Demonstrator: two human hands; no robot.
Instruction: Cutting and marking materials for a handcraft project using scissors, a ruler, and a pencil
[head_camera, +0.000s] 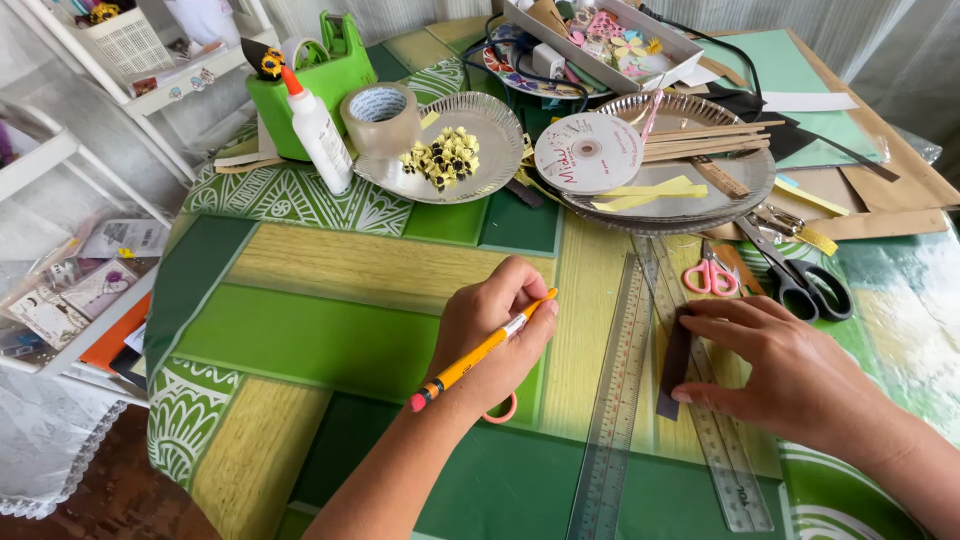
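Left grip (497, 330): closed round a yellow pencil (480, 351); the pencil is pinched between thumb and fingers, its pink eraser end pointing back toward the wrist, its tip up and to the right. A pink loop (503, 411) is seen just under the hand; what it belongs to cannot be told.
Right grip (790, 370): flat and open, nothing grasped; the fingertips are pressed on a dark strip (676, 362).
Strip: laid lengthwise along a clear ruler (712, 410), touching it, on the counter (330, 340) just right of the left hand.
Second ruler (617, 400): laid just left of the first, between the two hands.
Scissors: a small pink pair (710, 275) and a larger black pair (800, 280) are laid just beyond the right hand.
Near plate (490, 165): a pile of small yellow-and-black pieces (442, 158) is held in it.
Right plate (745, 185): a white ribbon spool (588, 152), yellow paper strips (650, 192) and wooden sticks (705, 140) are held in it.
Tape roll (381, 118): stood at the near plate's left edge.
Glue bottle (318, 130): upright, just left of the tape.
Green holder (312, 80): behind the glue; its contents cannot be made out.
Far tray (610, 35): filled with small mixed craft bits.
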